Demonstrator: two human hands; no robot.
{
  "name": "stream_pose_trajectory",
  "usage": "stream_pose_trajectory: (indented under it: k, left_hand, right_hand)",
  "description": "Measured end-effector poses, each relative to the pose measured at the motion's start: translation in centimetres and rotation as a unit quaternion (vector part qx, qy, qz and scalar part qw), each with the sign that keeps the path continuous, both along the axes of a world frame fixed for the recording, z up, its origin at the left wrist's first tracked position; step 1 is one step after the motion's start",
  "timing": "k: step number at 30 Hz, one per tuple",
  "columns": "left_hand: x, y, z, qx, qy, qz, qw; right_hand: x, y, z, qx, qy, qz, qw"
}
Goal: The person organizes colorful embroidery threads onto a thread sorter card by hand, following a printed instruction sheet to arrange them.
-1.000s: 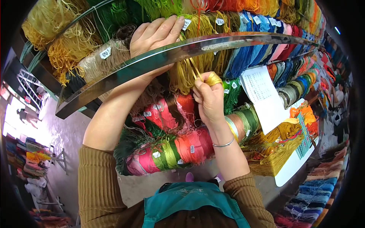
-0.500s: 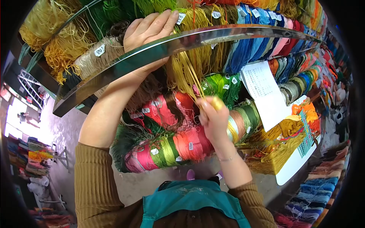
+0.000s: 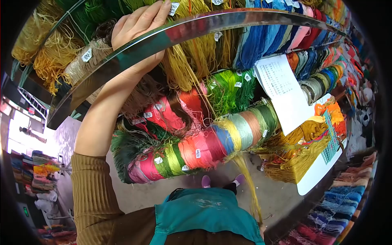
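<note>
My left hand (image 3: 141, 23) reaches behind a shiny metal bar (image 3: 183, 32). Its fingers lie stretched out over the hanging yarn, beside a yellow skein (image 3: 179, 67); its thumb is hidden. At the bottom right edge, only a sliver of my right hand (image 3: 262, 230) shows past the apron. Yellow threads (image 3: 246, 175) lead from the yellow skein across a row of multicoloured skeins (image 3: 212, 147) and down to that hand, which appears to grip their end. Its fingers are mostly out of sight.
A printed sheet (image 3: 277, 81) hangs over the skeins at right. Beyond it, golden yarn (image 3: 286, 165) lies on a white board (image 3: 310, 179). Blue skeins (image 3: 255, 45) hang behind the bar. Lower right, more yarn (image 3: 335, 208) is laid out. Number tags mark several skeins.
My right hand has swept down and toward me from the multicoloured skeins, drawing the yellow threads out long. My left hand stays on the hanging yarn; the view has shifted slightly.
</note>
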State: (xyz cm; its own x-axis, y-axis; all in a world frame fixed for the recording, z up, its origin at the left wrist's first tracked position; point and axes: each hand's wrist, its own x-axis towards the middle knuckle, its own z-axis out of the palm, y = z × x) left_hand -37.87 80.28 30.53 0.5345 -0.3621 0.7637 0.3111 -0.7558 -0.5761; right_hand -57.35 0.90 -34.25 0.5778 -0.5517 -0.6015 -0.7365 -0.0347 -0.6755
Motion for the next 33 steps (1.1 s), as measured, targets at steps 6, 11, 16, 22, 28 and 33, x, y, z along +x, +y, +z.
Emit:
stream_pose_trajectory:
  k: [6, 11, 16, 22, 28, 33]
  left_hand:
    - [0.0, 0.2, -0.2, -0.001, -0.012, -0.02, 1.0]
    - [-0.1, 0.0, -0.1, 0.001, -0.024, -0.038, 0.999]
    - [0.3, 2.2, -0.5, 0.015, -0.034, -0.059, 0.998]
    - [0.4, 2.3, -0.6, 0.001, -0.036, -0.055, 0.998]
    - [0.5, 3.0, -0.9, 0.005, -0.041, -0.061, 0.997]
    - [0.3, 2.7, -0.7, 0.0, -0.028, -0.051, 0.998]
  right_hand:
    - [15.6, 30.4, 29.2, 0.561, 0.061, 0.08, 0.822]
    - [23.0, 50.4, 45.1, 0.597, -0.222, 0.342, 0.69]
    - [26.3, 63.2, 52.8, 0.266, -0.516, 0.499, 0.643]
    - [27.1, 68.9, 53.0, 0.228, -0.5, 0.489, 0.677]
    - [26.6, 67.4, 52.8, 0.409, -0.469, 0.409, 0.668]
    - [26.3, 64.7, 53.4, 0.469, -0.451, 0.404, 0.643]
